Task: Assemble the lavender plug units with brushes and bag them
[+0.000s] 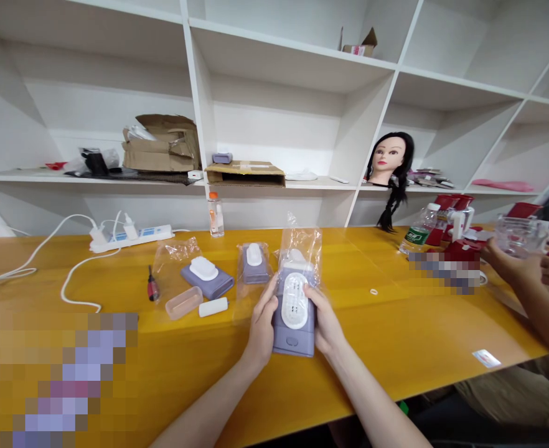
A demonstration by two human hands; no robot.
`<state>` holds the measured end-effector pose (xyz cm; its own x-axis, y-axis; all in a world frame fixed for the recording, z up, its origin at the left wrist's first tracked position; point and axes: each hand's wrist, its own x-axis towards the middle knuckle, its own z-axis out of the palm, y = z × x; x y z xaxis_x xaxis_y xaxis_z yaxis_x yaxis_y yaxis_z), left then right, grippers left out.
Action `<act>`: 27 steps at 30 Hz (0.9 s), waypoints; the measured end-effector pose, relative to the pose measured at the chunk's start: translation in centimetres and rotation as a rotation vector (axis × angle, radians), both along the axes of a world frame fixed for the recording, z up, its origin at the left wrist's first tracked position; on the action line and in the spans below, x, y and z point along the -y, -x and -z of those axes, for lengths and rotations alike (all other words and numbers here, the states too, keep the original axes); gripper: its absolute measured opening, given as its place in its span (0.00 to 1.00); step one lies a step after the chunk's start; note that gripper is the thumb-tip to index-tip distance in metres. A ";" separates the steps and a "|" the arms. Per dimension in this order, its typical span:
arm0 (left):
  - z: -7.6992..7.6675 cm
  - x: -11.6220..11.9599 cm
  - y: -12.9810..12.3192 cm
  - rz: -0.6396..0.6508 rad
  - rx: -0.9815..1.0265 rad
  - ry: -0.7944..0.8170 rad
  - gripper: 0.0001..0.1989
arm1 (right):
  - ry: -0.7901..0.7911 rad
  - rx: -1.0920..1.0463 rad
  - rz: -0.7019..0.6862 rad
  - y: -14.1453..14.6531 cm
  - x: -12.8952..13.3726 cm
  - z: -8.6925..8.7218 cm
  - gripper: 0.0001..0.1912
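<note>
A purple-grey plastic device [281, 336] with a white oval panel [295, 302] is held between my two hands just over the table. My left hand [261, 326] closes on its left side. My right hand [328, 320] grips the right side, thumb by the panel's edge. Right behind it is another device with a white top, in a clear plastic bag [302, 239]. Farther left, a similar bagged device [256, 264] lies on the table, and another device [206, 277] rests beside a translucent pink tray [183, 303] and a small white cylinder-like piece [213, 307].
A red-handled screwdriver [152, 286] lies left, before a power strip [132, 238] with white cables. An orange-capped bottle [215, 214] stands behind. At right, another person's hand [512, 264] holds a clear container [521, 236] near a water bottle [419, 229]. Shelves [274, 180] line the back.
</note>
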<state>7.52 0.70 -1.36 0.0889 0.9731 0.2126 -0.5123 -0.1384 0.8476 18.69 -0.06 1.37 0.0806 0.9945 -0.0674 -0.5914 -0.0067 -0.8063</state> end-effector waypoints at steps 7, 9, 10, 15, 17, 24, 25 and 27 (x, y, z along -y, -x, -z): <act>-2.0 0.8 1.9 0.442 -0.107 -0.352 0.49 | -0.007 -0.029 0.042 -1.9 -0.6 -1.7 0.10; -2.2 0.8 2.1 0.429 -0.219 -0.328 0.55 | -0.033 -0.003 0.042 -2.5 -0.5 -2.0 0.11; -2.3 0.7 2.1 0.387 -0.247 -0.300 0.56 | -0.046 0.014 0.040 -2.6 -0.4 -1.9 0.12; -2.3 0.2 2.0 0.164 -0.233 -0.261 0.53 | -0.041 0.101 -0.021 -1.9 1.1 -0.8 0.17; -2.4 0.1 2.2 0.147 -0.276 -0.286 0.49 | -0.060 0.135 -0.057 -1.4 1.6 -0.5 0.20; -2.4 0.0 2.6 0.048 -0.389 -0.479 0.30 | -0.180 0.273 -0.040 -0.7 2.1 0.1 0.26; -2.4 0.1 2.5 0.013 -0.375 -0.492 0.27 | -0.205 0.306 -0.021 -0.5 2.1 0.2 0.27; -2.4 0.4 2.4 -0.050 -0.333 -0.488 0.23 | -0.275 0.359 0.025 -0.1 1.9 0.4 0.32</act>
